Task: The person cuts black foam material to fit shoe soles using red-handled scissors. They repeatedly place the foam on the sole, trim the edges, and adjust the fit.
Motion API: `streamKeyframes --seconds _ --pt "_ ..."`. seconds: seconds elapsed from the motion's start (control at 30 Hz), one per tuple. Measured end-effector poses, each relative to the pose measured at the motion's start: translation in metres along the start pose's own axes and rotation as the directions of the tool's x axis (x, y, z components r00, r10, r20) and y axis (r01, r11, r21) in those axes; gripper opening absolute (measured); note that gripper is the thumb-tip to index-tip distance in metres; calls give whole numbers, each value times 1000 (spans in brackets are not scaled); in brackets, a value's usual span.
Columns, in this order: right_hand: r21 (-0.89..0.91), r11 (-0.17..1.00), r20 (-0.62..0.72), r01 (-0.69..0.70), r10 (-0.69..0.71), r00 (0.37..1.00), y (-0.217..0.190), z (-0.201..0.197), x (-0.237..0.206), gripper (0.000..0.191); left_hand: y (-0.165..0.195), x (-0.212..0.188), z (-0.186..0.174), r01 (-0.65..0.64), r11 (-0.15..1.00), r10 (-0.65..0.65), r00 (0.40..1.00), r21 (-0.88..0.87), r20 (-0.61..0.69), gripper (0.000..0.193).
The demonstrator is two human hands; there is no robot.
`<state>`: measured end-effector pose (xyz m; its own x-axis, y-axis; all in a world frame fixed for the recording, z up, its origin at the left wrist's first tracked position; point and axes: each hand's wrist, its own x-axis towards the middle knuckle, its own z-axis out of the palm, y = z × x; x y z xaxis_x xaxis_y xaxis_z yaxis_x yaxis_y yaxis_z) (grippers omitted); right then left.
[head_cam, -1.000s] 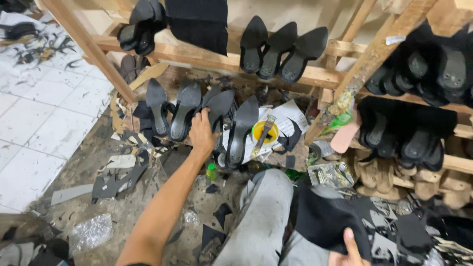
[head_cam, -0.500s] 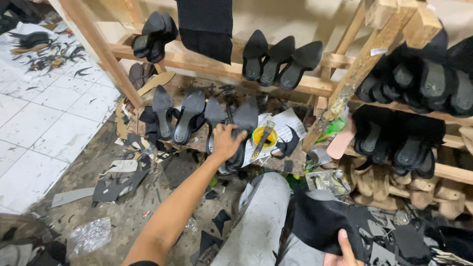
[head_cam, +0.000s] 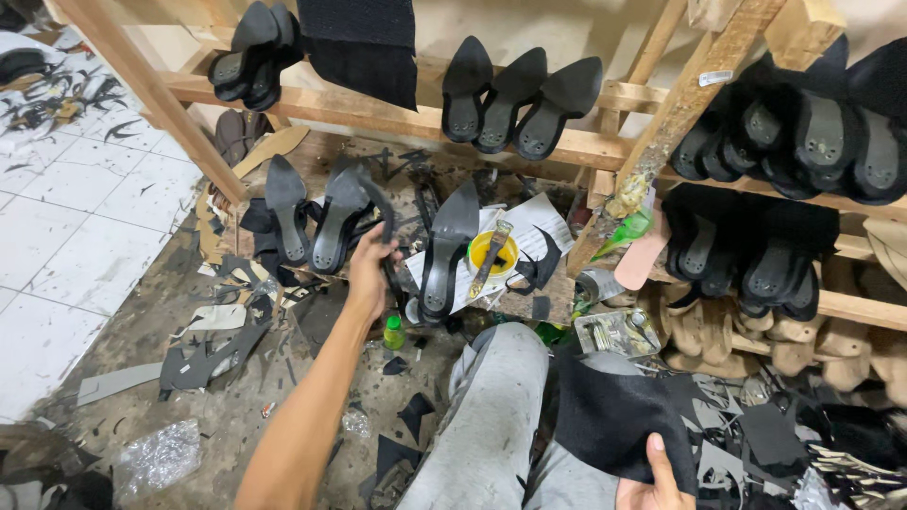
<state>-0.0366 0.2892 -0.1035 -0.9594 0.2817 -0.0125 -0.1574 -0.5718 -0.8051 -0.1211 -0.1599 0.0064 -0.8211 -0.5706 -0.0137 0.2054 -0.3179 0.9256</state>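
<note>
Since the earlier frames the left hand (head_cam: 370, 274) has drawn back from the row of soles and now lifts one of them, a black high-heeled shoe sole (head_cam: 380, 210), clear of the floor; the view has also shifted a little to the right.

At far left, white floor tiles (head_cam: 66, 246) give way to a dirty patch strewn with black offcuts (head_cam: 203, 364) and a scrap of clear plastic wrap (head_cam: 161, 458). A slanting wooden post (head_cam: 156, 99) of the rack rises above them. Beside it, two black heeled soles (head_cam: 307, 212) stand leaning against the rack's base. The left hand, arm stretched forward, is closed around the lifted sole, fingers wrapped about its narrow middle, just right of those two. Below the hand sits a small green bottle (head_cam: 394, 332). Further right another black sole (head_cam: 447, 253) stands on sheets of paper (head_cam: 539, 222), next to a yellow glue pot (head_cam: 492, 255) with a brush resting across it. On the wooden shelf (head_cam: 378, 111) above, three pointed black soles (head_cam: 510, 99) lean in a row.

A grey trouser leg (head_cam: 491, 425) comes up in the middle foreground. At lower right the right hand (head_cam: 652, 482) pinches the edge of a black fabric sheet (head_cam: 619, 416) lying over the knee, thumb on top. More black soles (head_cam: 812, 132) crowd the shelves at far right.
</note>
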Motion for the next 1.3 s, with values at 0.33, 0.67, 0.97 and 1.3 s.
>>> streamKeyframes --seconds 0.33,0.67,0.97,1.3 --pt "-93 980 91 -177 185 978 -13 -5 10 38 6 -19 -62 37 996 -27 991 -77 131 57" --pt "-302 803 56 -514 553 831 21 -7 -15 42 -6 -12 -76 -233 656 305 952 718 30 96" --pt "-886 388 411 -252 910 -44 -11 174 -33 46 -29 8 -83 -221 813 223 973 539 62 99" --pt "-676 706 398 -210 590 703 146 377 24 55 -51 2 -45 -171 980 171 985 98 9 42"
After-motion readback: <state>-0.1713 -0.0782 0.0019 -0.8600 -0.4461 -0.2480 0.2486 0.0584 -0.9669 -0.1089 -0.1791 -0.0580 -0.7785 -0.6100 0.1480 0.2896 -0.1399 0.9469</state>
